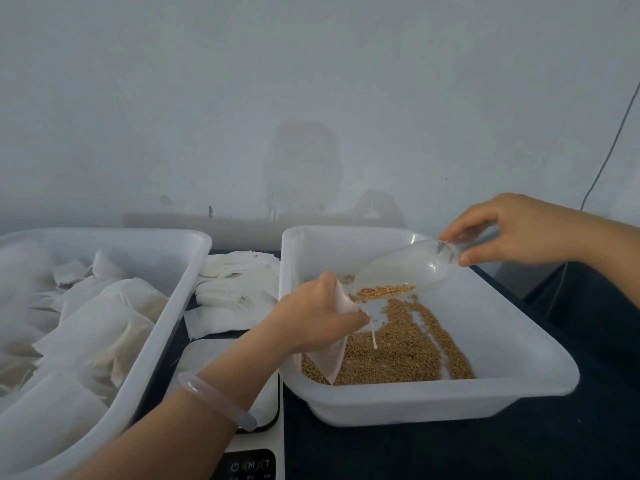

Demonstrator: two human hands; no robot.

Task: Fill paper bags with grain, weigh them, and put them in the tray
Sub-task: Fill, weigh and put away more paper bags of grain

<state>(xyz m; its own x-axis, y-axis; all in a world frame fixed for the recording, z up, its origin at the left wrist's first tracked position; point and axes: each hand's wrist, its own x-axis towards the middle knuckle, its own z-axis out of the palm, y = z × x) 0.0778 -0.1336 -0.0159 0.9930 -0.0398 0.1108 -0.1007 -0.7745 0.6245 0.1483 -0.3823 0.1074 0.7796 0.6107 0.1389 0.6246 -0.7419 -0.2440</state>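
Observation:
My left hand [313, 315] grips the mouth of a small white paper bag [333, 358] that hangs over the grain [398, 355] in the right white tray [519, 386]. My right hand [512, 230] holds the handle of a clear plastic scoop [401, 268], tilted down toward the bag's mouth with some grain at its lip. The left white tray [166, 306] holds several filled white bags [90, 327]. A white scale [263, 403] lies between the trays, partly hidden under my left forearm.
A pile of empty white paper bags [235, 292] lies on the dark table [450, 452] behind the scale. The scale's button panel [250, 465] sits at the bottom edge. A pale wall stands close behind, with a thin cable [609, 147] at the right.

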